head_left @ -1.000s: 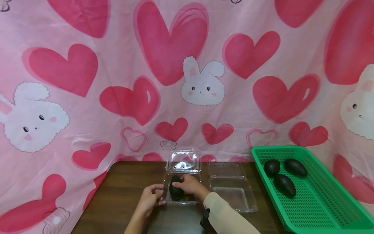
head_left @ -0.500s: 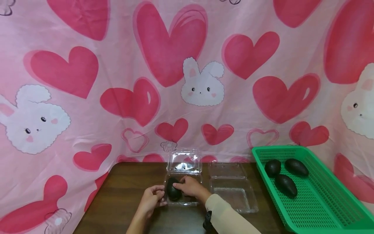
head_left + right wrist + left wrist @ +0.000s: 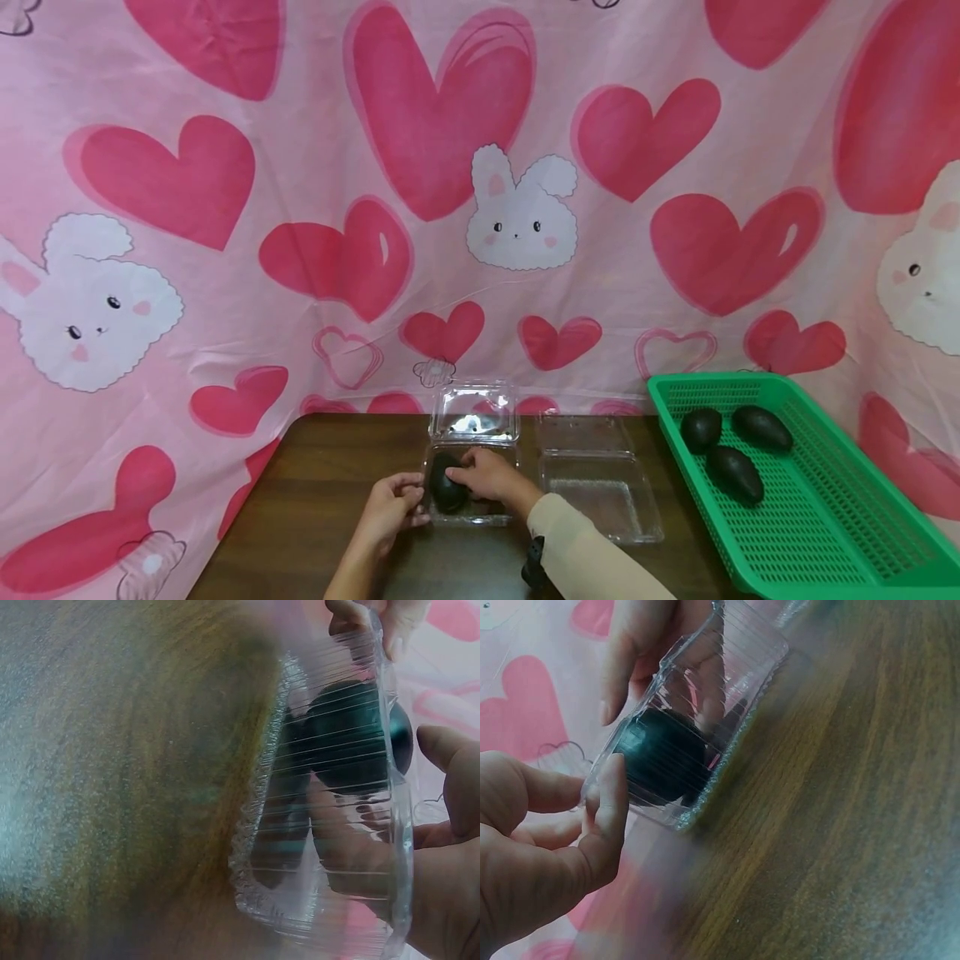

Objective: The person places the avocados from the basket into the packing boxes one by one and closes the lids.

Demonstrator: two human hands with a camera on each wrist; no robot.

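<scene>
A dark avocado (image 3: 447, 485) lies in the left part of a clear plastic clamshell container (image 3: 491, 520), whose lid (image 3: 474, 414) stands up at the back. My right hand (image 3: 491, 477) holds the avocado from its right side, the thumb at its upper surface and the fingers reaching down inside the container. In the right wrist view those fingers show through the ribbed wall beside the avocado (image 3: 349, 739). My left hand (image 3: 388, 510) pinches the container's left rim between thumb and fingers, as the left wrist view shows close to the avocado (image 3: 660, 756).
To the right, a second clear clamshell container (image 3: 600, 498) lies opened on the brown wooden table (image 3: 315, 475). Beyond it stands a green slotted basket (image 3: 817, 533) with several dark avocados, one of them the front avocado (image 3: 735, 475). A pink heart-patterned cloth (image 3: 600, 250) hangs behind.
The avocado has shifted slightly left and tilted, with my right hand following. In the last half second both hands have stayed nearly still, my left hand keeping to the container's rim.
</scene>
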